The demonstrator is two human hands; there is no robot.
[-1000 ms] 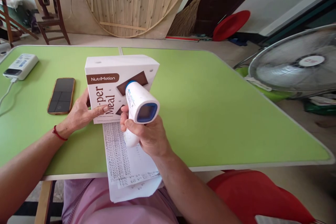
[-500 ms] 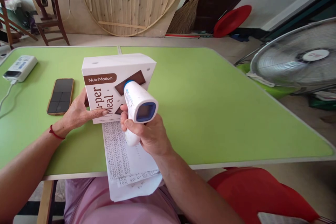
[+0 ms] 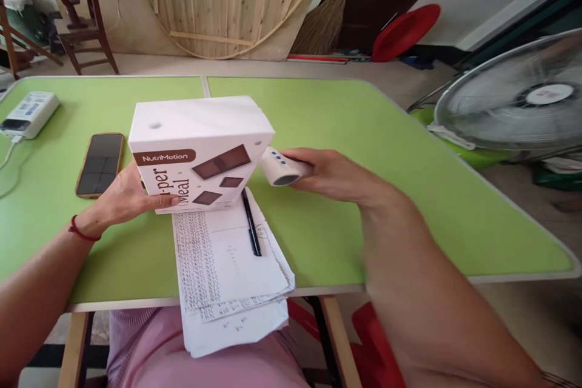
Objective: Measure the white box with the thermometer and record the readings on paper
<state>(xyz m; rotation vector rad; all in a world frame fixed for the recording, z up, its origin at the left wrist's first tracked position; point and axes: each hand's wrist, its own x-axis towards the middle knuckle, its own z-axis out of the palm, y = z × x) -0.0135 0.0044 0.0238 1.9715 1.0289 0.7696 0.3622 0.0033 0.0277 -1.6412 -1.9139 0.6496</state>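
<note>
My left hand grips the lower left side of a white NutriMotion box, its thumb across the printed front. The box is tilted and hangs over the top of some handwritten sheets. To the right of the box, my right hand is wrapped around a white infrared thermometer. The thermometer is turned sideways, with its small blue buttons showing and its near end close to the box's right edge. A black pen lies on the papers below the box.
A phone lies on the green table to the left. Beyond it is a white power bank with a cable. A large fan stands beyond the table's right edge. A red stool is below the front edge.
My right hand has moved the thermometer from in front of the box to its right side and turned it. The box has tipped, showing more of its top. The pen is now visible.
</note>
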